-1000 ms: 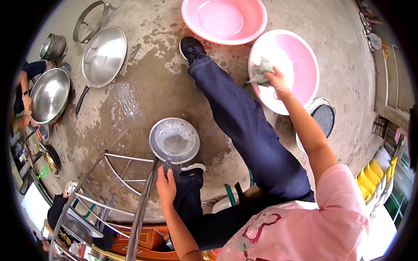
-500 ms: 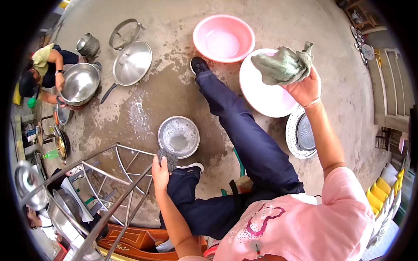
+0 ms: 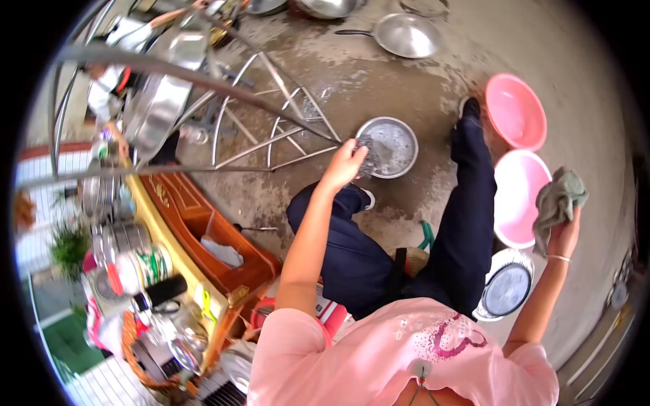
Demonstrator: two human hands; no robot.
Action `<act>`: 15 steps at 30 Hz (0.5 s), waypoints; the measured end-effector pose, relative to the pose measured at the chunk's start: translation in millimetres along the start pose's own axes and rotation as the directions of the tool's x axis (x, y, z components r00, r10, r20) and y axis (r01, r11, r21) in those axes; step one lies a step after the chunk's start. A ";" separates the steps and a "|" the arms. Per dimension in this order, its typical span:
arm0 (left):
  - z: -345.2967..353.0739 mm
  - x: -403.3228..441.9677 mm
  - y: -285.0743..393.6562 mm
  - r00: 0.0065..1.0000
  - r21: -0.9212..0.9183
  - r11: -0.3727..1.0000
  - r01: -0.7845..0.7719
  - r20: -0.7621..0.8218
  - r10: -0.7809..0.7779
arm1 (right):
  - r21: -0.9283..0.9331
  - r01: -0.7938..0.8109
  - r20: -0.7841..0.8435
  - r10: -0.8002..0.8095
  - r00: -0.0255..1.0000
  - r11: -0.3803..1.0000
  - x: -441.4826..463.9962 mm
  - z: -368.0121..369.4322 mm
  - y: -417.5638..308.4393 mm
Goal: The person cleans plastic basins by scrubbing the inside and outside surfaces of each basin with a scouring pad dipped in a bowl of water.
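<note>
My left hand [image 3: 344,164] is closed round a grey scouring pad [image 3: 367,157], close to the metal rack [image 3: 291,111]. Just right of it, a metal bowl [image 3: 395,147] with sudsy water stands on the wet floor. My right hand [image 3: 564,233] grips a grey-green cloth [image 3: 560,199], raised at the right beside a pink basin [image 3: 520,196]. Another pink basin [image 3: 516,111] lies beyond that one. Below the nearer basin is a white perforated basket [image 3: 492,312] with a dark round lid or plate [image 3: 506,289] on it.
A wooden cabinet [image 3: 196,223] with an open drawer stands at the left, beside cluttered kitchenware. A pan lid [image 3: 406,35] and a metal pan [image 3: 326,5] are on the floor at the top. Another person's arm [image 3: 166,18] shows at the upper left.
The view has swung left, bringing the cabinet into view. The cloth has moved from over the nearer basin to its right side, still in my right hand. My left hand still holds the scouring pad.
</note>
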State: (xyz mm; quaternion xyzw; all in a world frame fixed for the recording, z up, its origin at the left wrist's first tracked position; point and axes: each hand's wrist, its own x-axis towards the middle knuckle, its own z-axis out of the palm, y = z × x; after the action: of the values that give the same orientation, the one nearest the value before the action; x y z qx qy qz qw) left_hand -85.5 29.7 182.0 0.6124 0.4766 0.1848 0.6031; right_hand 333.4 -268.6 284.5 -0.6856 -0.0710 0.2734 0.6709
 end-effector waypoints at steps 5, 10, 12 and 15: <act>-10.3 -3.6 -21.4 0.979 0.186 0.962 0.202 -0.028 -0.201 | -0.086 0.025 0.146 -0.012 0.989 0.996 -16.7 76.7 -6.1; -17.1 -2.2 -42.6 0.997 0.653 0.757 0.029 0.034 -0.067 | -0.182 -0.006 0.441 0.087 0.893 0.983 -30.1 162.9 4.9; -20.2 -5.4 -35.9 0.992 0.694 0.719 0.039 0.062 -0.114 | -0.117 -0.014 0.495 0.071 0.866 0.993 -26.3 210.7 10.5; -27.4 -7.1 -34.9 0.991 0.703 0.711 -0.022 0.107 -0.075 | -0.156 -0.002 0.626 0.100 0.774 0.988 -19.1 282.6 8.9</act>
State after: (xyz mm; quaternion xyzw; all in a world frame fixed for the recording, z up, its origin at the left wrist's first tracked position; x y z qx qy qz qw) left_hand -123.5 33.1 158.2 0.7993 0.4802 -0.0582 0.3566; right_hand 182.0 -29.4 295.3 -0.6031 -0.2930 0.4996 0.5485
